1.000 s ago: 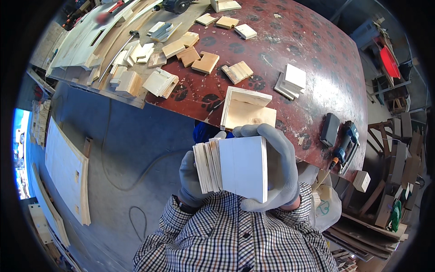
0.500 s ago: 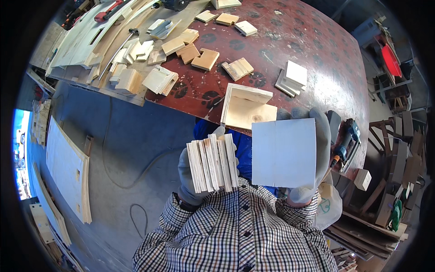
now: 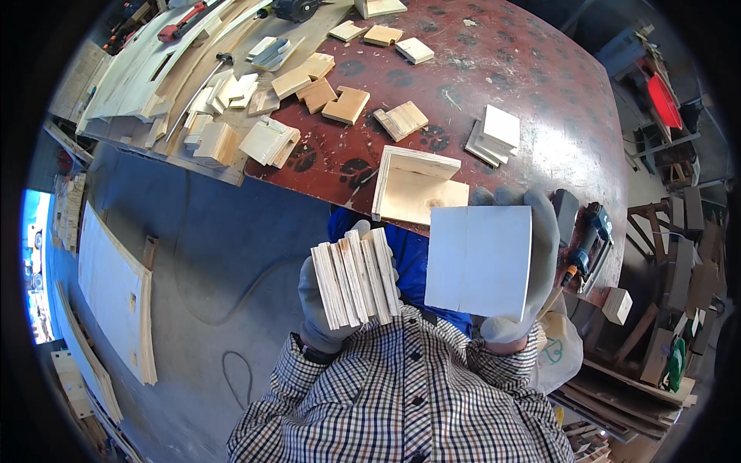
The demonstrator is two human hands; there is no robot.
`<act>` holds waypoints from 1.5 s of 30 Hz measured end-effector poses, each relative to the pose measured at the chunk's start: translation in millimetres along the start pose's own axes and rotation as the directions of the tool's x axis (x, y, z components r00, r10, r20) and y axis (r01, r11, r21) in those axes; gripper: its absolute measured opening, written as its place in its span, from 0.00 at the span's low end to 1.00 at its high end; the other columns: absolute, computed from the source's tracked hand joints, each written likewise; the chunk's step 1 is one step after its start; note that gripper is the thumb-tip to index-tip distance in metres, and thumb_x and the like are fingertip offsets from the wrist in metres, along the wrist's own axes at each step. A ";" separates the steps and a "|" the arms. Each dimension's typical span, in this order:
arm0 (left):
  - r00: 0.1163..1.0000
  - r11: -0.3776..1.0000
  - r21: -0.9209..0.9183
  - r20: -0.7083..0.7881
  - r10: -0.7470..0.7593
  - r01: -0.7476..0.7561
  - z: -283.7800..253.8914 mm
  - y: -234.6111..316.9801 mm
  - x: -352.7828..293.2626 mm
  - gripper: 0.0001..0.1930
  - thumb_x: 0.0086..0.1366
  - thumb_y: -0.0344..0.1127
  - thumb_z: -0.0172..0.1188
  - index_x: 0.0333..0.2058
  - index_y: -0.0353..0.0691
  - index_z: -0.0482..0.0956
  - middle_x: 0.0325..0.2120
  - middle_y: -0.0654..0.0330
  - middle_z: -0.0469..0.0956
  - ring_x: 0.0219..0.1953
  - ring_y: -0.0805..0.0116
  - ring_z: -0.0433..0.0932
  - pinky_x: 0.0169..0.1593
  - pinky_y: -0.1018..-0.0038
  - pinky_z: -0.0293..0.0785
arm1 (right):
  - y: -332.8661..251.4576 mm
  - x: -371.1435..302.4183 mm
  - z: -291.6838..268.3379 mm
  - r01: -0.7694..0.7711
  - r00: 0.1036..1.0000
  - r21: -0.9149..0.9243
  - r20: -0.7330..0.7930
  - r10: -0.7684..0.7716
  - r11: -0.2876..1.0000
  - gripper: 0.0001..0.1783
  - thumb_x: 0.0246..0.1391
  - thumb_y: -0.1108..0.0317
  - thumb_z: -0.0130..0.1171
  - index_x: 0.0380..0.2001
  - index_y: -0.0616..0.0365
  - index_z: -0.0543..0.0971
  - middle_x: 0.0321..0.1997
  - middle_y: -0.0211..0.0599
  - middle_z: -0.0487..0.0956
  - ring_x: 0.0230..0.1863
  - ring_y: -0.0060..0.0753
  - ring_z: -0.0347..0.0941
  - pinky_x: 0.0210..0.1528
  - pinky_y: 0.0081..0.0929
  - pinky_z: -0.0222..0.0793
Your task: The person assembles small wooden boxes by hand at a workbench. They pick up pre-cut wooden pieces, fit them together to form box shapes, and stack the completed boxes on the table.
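At the far left, pale curved panels (image 3: 116, 297) lean above the floor. Farther right, a notched wooden block (image 3: 269, 142) rests near the edge of the red table (image 3: 324, 181). The left hand (image 3: 313, 305), in a grey glove, grips a bundle of plywood pieces (image 3: 355, 279) with their layered edges facing up. Beyond, an L-shaped wooden assembly (image 3: 421, 193) sits at the table's near edge. Just right of the bundle and apart from it, a smooth whitish board (image 3: 478, 262) is clasped by the gloved right hand (image 3: 546, 251), fingers curled around its far and right sides, thumb at the near edge. A nail gun (image 3: 593, 239) lies on the table farther right.
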State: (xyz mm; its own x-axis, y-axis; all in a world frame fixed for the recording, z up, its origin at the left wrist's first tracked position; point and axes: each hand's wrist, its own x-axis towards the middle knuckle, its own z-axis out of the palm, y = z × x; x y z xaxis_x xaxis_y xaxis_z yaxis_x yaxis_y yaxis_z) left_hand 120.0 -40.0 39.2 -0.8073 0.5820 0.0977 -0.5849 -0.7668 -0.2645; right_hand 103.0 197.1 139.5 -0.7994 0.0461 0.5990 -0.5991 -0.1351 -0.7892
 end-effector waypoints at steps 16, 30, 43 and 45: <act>0.994 0.975 0.218 -0.079 0.070 -0.051 11.3 21.5 -8.5 0.34 0.80 0.59 0.46 0.77 0.49 0.61 0.68 0.47 0.71 0.64 0.45 0.76 0.68 0.50 0.71 | 122.6 -51.8 -182.9 -0.636 0.743 -0.619 -0.652 0.151 0.461 0.55 0.51 0.61 0.80 0.74 0.67 0.60 0.72 0.57 0.65 0.73 0.54 0.65 0.72 0.48 0.66; 0.936 0.243 0.959 -0.215 0.279 0.147 37.5 -31.9 39.8 0.41 0.79 0.45 0.55 0.80 0.44 0.41 0.72 0.50 0.62 0.72 0.59 0.67 0.72 0.62 0.69 | 34.6 -76.5 32.1 -0.554 0.823 -0.342 -0.085 0.562 0.759 0.56 0.69 0.45 0.59 0.79 0.74 0.42 0.73 0.71 0.59 0.75 0.64 0.59 0.78 0.46 0.56; 0.960 -0.884 0.460 0.203 0.194 0.081 -3.9 49.1 84.6 0.55 0.60 0.34 0.73 0.77 0.31 0.44 0.75 0.39 0.52 0.77 0.39 0.55 0.77 0.53 0.58 | 108.1 -37.7 -16.2 -0.637 0.656 0.192 -0.373 0.656 0.746 0.38 0.66 0.55 0.65 0.68 0.69 0.65 0.52 0.37 0.76 0.50 0.24 0.73 0.51 0.25 0.74; 0.986 -0.825 0.566 0.131 0.107 0.014 -19.1 54.4 91.2 0.58 0.58 0.35 0.75 0.78 0.31 0.43 0.76 0.37 0.50 0.78 0.38 0.53 0.77 0.53 0.57 | 146.6 -38.3 -10.3 -0.640 0.746 -0.140 -0.352 0.566 0.756 0.40 0.66 0.51 0.63 0.68 0.70 0.66 0.57 0.55 0.76 0.58 0.47 0.74 0.59 0.42 0.72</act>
State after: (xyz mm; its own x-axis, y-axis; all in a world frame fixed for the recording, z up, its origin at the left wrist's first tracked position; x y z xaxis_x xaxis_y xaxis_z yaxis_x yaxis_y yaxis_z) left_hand 16.0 -23.5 15.4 -0.8686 0.4560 0.1939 0.4260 0.4875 0.7622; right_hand 45.4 185.7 -0.6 -0.9509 0.3058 -0.0478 0.0526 0.0072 -0.9986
